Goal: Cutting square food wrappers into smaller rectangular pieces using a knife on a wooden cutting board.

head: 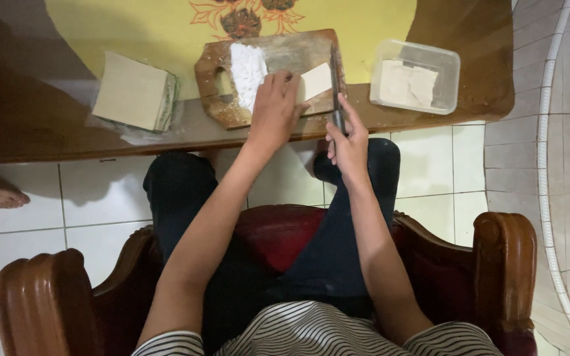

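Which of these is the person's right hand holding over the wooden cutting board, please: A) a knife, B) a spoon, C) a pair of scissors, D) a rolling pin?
A: the right hand grips a knife whose long blade lies across the cutting board, beside the pale sheet under the left hand.

The left hand (274, 109) rests on the wooden cutting board (232, 112), fingertips pressing a pale rectangular sheet (316, 81) at the board's right end. The right hand (349, 140) grips a knife (334, 79) by the handle, its blade lying along the board's right edge, beside the sheet. A strip of white powder (247, 69) covers the board's middle. The board sits at the table's (28, 125) near edge. A stack of pale sheets (136, 91) in clear wrap lies left of the board. A clear plastic container (417, 76) holding similar sheets stands right of it.
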